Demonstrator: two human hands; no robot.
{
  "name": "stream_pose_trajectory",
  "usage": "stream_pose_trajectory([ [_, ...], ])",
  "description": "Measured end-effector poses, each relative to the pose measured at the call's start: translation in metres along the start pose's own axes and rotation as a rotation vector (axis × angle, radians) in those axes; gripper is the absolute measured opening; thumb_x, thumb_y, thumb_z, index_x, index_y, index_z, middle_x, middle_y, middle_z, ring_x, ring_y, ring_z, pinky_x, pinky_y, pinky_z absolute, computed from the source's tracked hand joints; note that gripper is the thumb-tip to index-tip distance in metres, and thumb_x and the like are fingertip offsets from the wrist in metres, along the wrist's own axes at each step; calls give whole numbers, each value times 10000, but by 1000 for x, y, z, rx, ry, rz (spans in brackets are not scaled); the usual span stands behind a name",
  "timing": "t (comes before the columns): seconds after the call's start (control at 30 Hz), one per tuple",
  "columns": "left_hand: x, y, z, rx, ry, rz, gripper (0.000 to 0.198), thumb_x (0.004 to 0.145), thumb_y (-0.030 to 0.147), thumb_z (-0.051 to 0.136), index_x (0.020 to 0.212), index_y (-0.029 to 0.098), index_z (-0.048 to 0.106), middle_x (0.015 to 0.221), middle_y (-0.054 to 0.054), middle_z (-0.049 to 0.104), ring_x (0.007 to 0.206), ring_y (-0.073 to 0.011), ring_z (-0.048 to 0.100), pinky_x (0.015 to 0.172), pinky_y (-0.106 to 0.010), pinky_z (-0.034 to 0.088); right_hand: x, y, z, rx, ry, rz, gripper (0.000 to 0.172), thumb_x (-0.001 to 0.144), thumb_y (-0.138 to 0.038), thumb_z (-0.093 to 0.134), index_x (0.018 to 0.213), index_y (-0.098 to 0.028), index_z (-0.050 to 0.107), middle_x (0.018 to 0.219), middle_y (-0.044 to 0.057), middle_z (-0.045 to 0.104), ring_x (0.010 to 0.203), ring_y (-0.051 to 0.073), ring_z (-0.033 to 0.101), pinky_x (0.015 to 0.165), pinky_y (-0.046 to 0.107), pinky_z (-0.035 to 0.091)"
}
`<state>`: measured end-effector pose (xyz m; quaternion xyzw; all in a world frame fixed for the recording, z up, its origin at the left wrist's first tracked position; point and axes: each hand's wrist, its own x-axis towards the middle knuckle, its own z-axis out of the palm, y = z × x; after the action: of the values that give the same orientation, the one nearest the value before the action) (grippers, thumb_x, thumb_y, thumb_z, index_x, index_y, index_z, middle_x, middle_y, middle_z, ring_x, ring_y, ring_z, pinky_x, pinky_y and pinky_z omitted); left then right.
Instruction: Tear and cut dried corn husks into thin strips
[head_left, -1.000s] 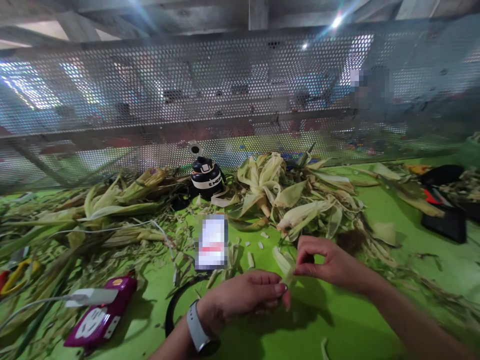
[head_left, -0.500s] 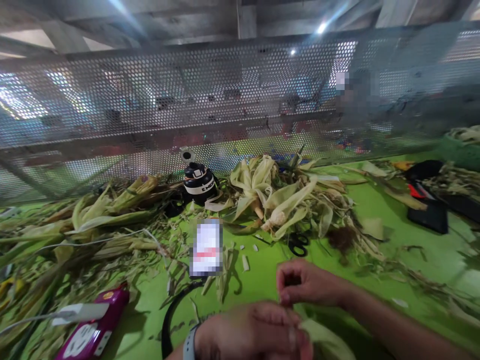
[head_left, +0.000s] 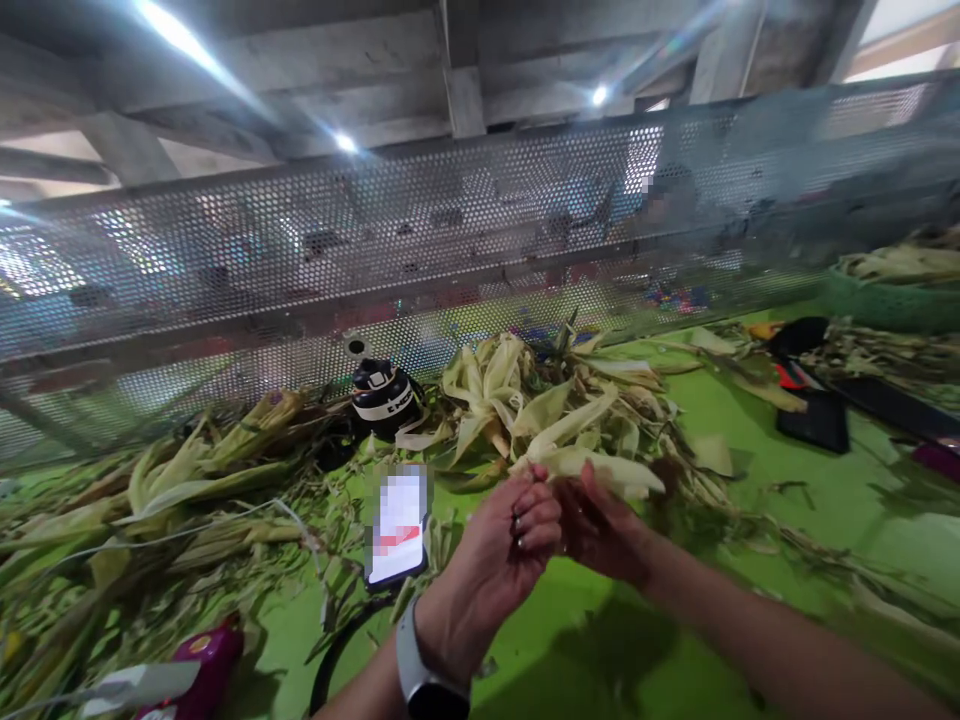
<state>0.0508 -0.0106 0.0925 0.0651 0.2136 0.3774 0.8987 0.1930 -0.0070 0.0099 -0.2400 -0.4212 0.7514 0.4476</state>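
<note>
The long, pale yellow-green corn husk [head_left: 622,474] showed just beyond the bare right hand [head_left: 606,530], in front of the loose heap of leafy husks [head_left: 491,385]. Its long axis ran crosswise, nearly level; its tapered end pointed right, dipping slightly toward the person. The bare left hand [head_left: 504,550] was curled, fingers together, against the right; I could not tell what either clamped. The right thumb overlapped the husk's near edge.
</note>
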Motion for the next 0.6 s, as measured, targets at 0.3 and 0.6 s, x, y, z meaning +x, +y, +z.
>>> stream_pose_trajectory([
  [0.3,-4,8,-51,533,119,67,201,792,240,637,714,137,483,484,102,331,380,-7,236,373,-120,141,-1,-5,18,-384,207,67,389,808,-511,588,624,-173,533,411,-108,286,370,59,208,393,201,177],
  [0.6,-1,1,-73,1083,200,279,247,806,449,486,785,205,459,463,116,305,392,-64,213,402,-196,176,-13,-11,19,-1395,-91,-271,387,890,-290,451,523,-178,404,492,-65,285,462,81,266,480,248,185],
])
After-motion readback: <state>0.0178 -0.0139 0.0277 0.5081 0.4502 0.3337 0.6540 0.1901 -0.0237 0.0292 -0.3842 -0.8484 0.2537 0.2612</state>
